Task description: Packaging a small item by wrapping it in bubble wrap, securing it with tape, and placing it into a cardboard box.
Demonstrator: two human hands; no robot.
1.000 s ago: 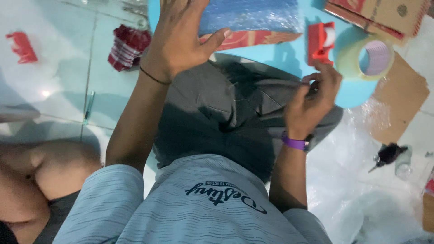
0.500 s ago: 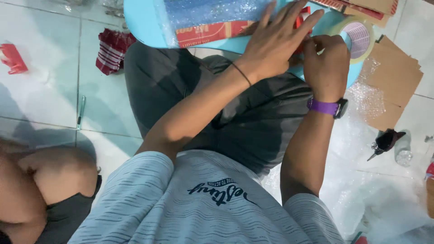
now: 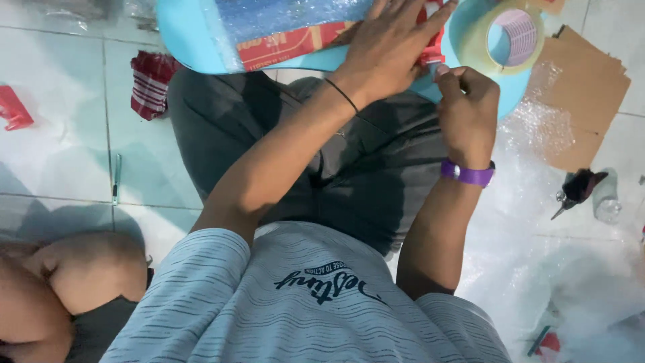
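My left hand (image 3: 390, 47), a thin black band on its wrist, reaches across my body. It lies flat with fingers spread on the red tape dispenser (image 3: 431, 50) and the edge of a bubble-wrapped red box (image 3: 282, 30). Both rest on a light blue table (image 3: 185, 37). My right hand (image 3: 467, 111), with a purple wristband, is curled at the table's near edge just right of the dispenser. Its thumb and fingers are pinched together, and what they pinch is hidden. A roll of clear tape (image 3: 507, 33) lies on the table just beyond that hand.
Flat brown cardboard (image 3: 581, 94) and bubble wrap (image 3: 537, 269) lie on the tiled floor at right, with a small dark tool (image 3: 578, 187) beside them. A red-checked cloth (image 3: 151, 81) and a red plastic piece (image 3: 13, 109) lie at left. Another person's knee (image 3: 80, 269) is at bottom left.
My left hand has swung from the bubble-wrapped box across to the right, onto the red dispenser. My right hand stayed by the dispenser at the table edge. The view shifted slightly.
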